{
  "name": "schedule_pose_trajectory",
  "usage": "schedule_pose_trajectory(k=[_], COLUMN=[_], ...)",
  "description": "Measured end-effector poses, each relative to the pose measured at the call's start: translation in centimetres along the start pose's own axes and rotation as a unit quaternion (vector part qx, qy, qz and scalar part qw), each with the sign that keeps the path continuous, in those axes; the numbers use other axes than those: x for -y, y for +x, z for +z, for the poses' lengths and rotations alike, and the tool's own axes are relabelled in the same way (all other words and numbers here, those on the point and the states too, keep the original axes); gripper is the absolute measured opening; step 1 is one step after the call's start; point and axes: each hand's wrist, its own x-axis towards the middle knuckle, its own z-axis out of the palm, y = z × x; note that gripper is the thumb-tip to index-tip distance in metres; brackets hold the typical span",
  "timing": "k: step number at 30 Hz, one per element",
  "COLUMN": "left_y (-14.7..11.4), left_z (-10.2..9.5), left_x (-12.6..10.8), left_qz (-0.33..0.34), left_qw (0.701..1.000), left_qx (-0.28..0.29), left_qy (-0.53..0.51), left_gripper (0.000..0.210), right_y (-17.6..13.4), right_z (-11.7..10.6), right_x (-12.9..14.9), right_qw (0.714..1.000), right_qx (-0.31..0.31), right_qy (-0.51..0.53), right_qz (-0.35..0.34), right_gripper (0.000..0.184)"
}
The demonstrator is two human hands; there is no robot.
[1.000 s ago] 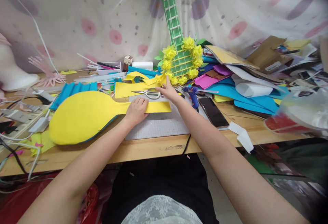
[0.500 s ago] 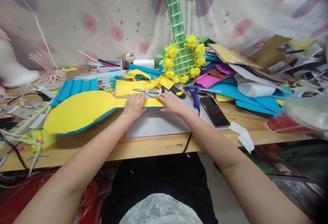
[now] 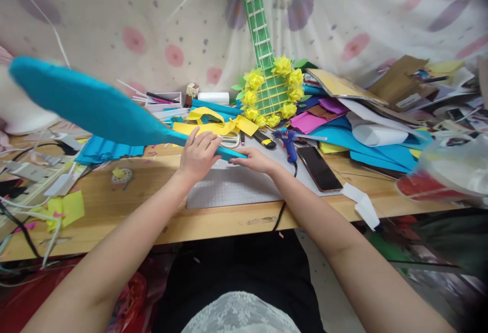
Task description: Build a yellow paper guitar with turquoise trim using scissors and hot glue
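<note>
A blue paddle-shaped piece with a long narrow neck is held above the wooden table, tilted so that its broad end rises toward the far left and its neck slopes down to the right over the grey cutting mat. The left hand closes around the neck, its fingers laid across the top. The right hand pinches the tip of the neck between thumb and fingers.

Just beyond the hands, a pale scissor handle shows beside yellow paper strips, and a black-and-yellow utility knife lies to their right. Farther right are a blue glue gun and a dark smartphone, with white paper scraps near the table's front edge.

At the far middle, a green toy guitar ringed with yellow paper flowers leans against a spotted curtain. A heap of coloured sheets fills the far right, behind a clear plastic container. On the left, pleated blue paper lies under the raised broad end, and yellow slips lie nearer.
</note>
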Motion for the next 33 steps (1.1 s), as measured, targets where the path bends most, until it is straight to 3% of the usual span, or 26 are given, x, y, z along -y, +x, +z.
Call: schedule_pose_trajectory(k=[2, 4, 6, 7, 9, 11, 13, 15, 19, 22, 25, 28, 33], left_y=[-0.7, -1.6, -2.4, -2.7, -2.7, -2.2, -1.6, -1.1, -1.2, -1.9, -2.5, -3.0, -3.8], left_z=[0.2, 0.9, 2.0, 2.6, 3.4, 3.6, 3.5, 3.2, 3.1, 3.2, 3.5, 3.7, 3.4], left_x=[0.0, 0.2, 0.3, 0.3, 0.0, -0.5, -1.0, -1.3, -0.8, 0.4, 1.8, 3.0, 4.4], left_qz=[-0.070, -0.189, -0.331, -0.393, -0.465, -0.459, -0.441, -0.454, -0.486, -0.481, -0.473, -0.465, -0.458], left_qw=[0.993, 0.960, 0.887, 0.838, 0.731, 0.633, 0.580, 0.566, 0.575, 0.582, 0.581, 0.577, 0.579], left_qx=[-0.085, -0.190, -0.279, -0.289, -0.220, -0.116, -0.075, -0.094, -0.136, -0.155, -0.175, -0.198, -0.223], left_qy=[-0.032, -0.074, -0.162, -0.243, -0.448, -0.612, -0.681, -0.681, -0.644, -0.637, -0.638, -0.642, -0.637], left_gripper=[0.046, 0.056, 0.062, 0.061, 0.054, 0.050, 0.048, 0.045, 0.042, 0.042, 0.043, 0.043, 0.039], right_y=[-0.2, -0.3, -0.3, -0.2, 0.1, 0.3, 0.5, 0.6, 0.9, 0.9, 0.5, 0.2, 3.0], right_z=[0.1, 0.4, 0.8, 1.0, 1.6, 2.2, 2.8, 3.2, 2.6, 0.5, -1.8, -2.8, -1.7], right_x=[0.3, 0.5, 0.6, 0.5, 0.4, 0.1, -0.2, -0.3, -0.6, -1.1, -1.6, -1.6, -1.3], right_qw=[0.993, 0.975, 0.955, 0.947, 0.934, 0.930, 0.933, 0.942, 0.979, 0.989, 0.963, 0.937, 0.911], right_qx=[0.019, 0.022, 0.021, 0.023, 0.030, 0.038, 0.044, 0.046, -0.008, -0.123, -0.234, -0.230, -0.167], right_qy=[0.107, 0.211, 0.288, 0.316, 0.352, 0.363, 0.354, 0.327, 0.202, 0.077, -0.085, -0.223, -0.357], right_qz=[0.052, 0.069, 0.064, 0.061, 0.056, 0.053, 0.054, 0.058, 0.030, 0.036, 0.101, 0.142, 0.119], right_gripper=[0.037, 0.042, 0.046, 0.047, 0.047, 0.046, 0.045, 0.044, 0.038, 0.030, 0.024, 0.019, 0.024])
